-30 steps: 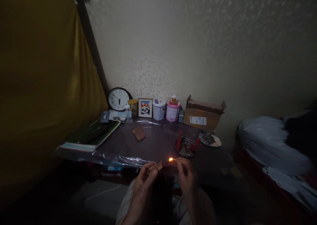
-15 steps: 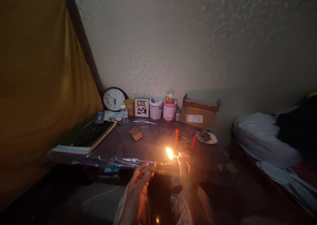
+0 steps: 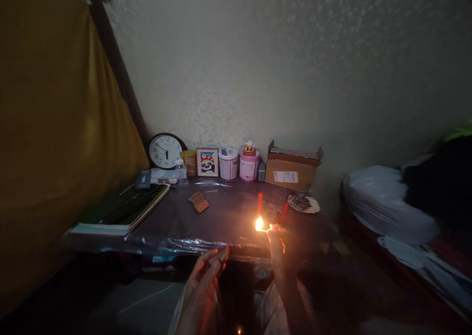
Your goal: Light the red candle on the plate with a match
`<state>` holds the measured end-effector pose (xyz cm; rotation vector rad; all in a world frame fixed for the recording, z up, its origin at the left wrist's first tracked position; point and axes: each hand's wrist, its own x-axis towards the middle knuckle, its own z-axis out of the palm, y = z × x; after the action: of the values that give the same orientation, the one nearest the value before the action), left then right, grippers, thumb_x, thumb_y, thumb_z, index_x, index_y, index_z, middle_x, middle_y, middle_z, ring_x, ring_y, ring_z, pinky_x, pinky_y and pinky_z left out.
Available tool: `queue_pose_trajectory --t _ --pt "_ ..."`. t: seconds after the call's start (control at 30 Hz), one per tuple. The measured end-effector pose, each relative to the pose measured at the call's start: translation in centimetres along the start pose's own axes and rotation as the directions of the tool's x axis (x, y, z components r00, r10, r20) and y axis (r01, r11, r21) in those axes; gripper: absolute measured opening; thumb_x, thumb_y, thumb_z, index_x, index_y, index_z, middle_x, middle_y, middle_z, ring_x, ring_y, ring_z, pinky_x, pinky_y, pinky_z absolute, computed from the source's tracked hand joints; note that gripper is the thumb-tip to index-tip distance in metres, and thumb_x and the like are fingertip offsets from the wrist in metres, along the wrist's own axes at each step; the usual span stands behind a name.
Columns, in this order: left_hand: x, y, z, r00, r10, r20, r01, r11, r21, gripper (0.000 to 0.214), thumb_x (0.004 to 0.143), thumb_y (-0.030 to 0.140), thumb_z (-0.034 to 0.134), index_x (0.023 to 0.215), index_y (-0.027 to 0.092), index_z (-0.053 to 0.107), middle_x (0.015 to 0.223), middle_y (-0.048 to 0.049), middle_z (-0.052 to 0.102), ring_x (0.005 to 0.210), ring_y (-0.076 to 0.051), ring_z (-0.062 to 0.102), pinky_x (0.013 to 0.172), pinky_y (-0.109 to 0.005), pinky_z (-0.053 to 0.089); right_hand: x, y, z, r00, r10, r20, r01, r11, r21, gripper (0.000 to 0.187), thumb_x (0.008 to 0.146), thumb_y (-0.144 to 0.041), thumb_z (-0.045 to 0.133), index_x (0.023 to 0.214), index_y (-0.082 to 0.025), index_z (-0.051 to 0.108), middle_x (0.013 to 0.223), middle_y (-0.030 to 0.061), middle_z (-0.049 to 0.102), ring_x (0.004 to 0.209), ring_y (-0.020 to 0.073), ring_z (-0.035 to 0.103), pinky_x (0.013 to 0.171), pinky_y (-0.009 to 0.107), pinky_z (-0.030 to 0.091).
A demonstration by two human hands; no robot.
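Note:
In a dim room my right hand (image 3: 277,249) pinches a lit match (image 3: 262,225), its flame burning just above the front edge of the dark table (image 3: 228,217). The flame is close to two red candles (image 3: 259,203) standing in a round dish (image 3: 273,211). My left hand (image 3: 204,276) is lower and to the left, fingers closed on a small matchbox (image 3: 222,254), held in front of the table edge.
Along the wall stand a clock (image 3: 164,151), a panda picture (image 3: 207,162), two tubs (image 3: 228,163) and a cardboard box (image 3: 291,170). Books (image 3: 125,209) lie at the left, a fan-like mat (image 3: 303,203) at the right. Yellow curtain (image 3: 55,128) left, bedding (image 3: 387,205) right.
The match flared up after leaving the matchbox. My right hand carried it up and away toward the candles, while my left hand dropped lower with the matchbox.

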<state>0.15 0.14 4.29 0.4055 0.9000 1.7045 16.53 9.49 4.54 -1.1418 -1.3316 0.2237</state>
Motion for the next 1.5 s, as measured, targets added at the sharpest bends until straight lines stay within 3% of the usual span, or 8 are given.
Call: queue_pose_trajectory --t 0.13,0.27,0.33,0.7,0.97,1.5 --pt "-0.2 0.1 0.0 0.995 -0.047 0.092 0.051 0.998 -0.046 0.021 0.084 0.027 0.067 0.104 0.024 0.067 0.104 -0.0048 0.075 0.096 -0.021 0.068 0.083 -0.032 0.050 0.1 1.0 0.2 1.000 0.003 -0.002 -0.003 1.000 0.030 0.023 0.095 -0.035 0.059 0.109 -0.018 0.064 0.111 0.0058 0.067 0.094 0.0178 0.066 0.082 0.037 0.056" --pt "-0.5 0.4 0.2 0.995 -0.065 0.072 0.069 0.996 -0.051 0.024 0.079 0.029 0.072 0.102 0.024 0.067 0.100 -0.0047 0.076 0.095 -0.022 0.070 0.082 -0.032 0.052 0.8 1.7 0.0 1.000 -0.005 -0.029 0.007 0.998 0.066 0.023 0.087 -0.042 0.061 0.077 -0.023 0.068 0.091 0.0051 0.072 0.087 0.0207 0.066 0.079 0.037 0.055" --pt "-0.6 0.5 0.3 0.997 -0.063 0.051 0.064 0.997 -0.030 0.026 0.075 0.030 0.076 0.099 0.023 0.069 0.098 -0.0056 0.077 0.092 -0.023 0.071 0.081 -0.032 0.053 1.1 1.7 -0.1 0.999 -0.008 -0.031 0.010 0.996 0.086 0.024 0.085 -0.041 0.061 0.070 -0.024 0.067 0.086 0.0053 0.072 0.086 0.0214 0.066 0.080 0.038 0.054" --pt "-0.9 1.2 1.1 0.998 -0.065 -0.020 0.065 0.997 -0.029 0.035 0.061 0.035 0.086 0.091 0.024 0.072 0.090 -0.0054 0.081 0.089 -0.022 0.074 0.080 -0.030 0.055 1.6 1.2 0.0 0.994 0.093 -0.056 -0.082 0.980 0.181 0.019 0.081 -0.040 0.064 0.076 -0.023 0.066 0.085 0.0045 0.069 0.083 0.0197 0.065 0.082 0.036 0.053" --pt "-0.4 0.7 0.4 0.997 -0.070 -0.020 0.070 0.998 -0.004 0.036 0.064 0.036 0.084 0.094 0.023 0.070 0.094 -0.0068 0.082 0.095 -0.026 0.074 0.081 -0.033 0.055 2.4 0.2 -0.2 0.973 0.229 -0.018 -0.220 0.952 0.214 0.023 0.078 -0.041 0.064 0.072 -0.019 0.068 0.072 0.0031 0.070 0.070 0.0200 0.066 0.068 0.034 0.054" --pt "-0.2 0.6 0.1 0.997 -0.071 -0.039 0.071 0.997 -0.009 0.035 0.060 0.037 0.086 0.090 0.025 0.072 0.091 -0.0050 0.082 0.095 -0.027 0.074 0.089 -0.038 0.053 3.4 -0.5 -0.2 0.951 0.306 0.042 -0.303 0.898 0.319 0.022 0.074 -0.042 0.067 0.068 -0.020 0.066 0.064 0.0007 0.070 0.066 0.0187 0.067 0.065 0.031 0.054"
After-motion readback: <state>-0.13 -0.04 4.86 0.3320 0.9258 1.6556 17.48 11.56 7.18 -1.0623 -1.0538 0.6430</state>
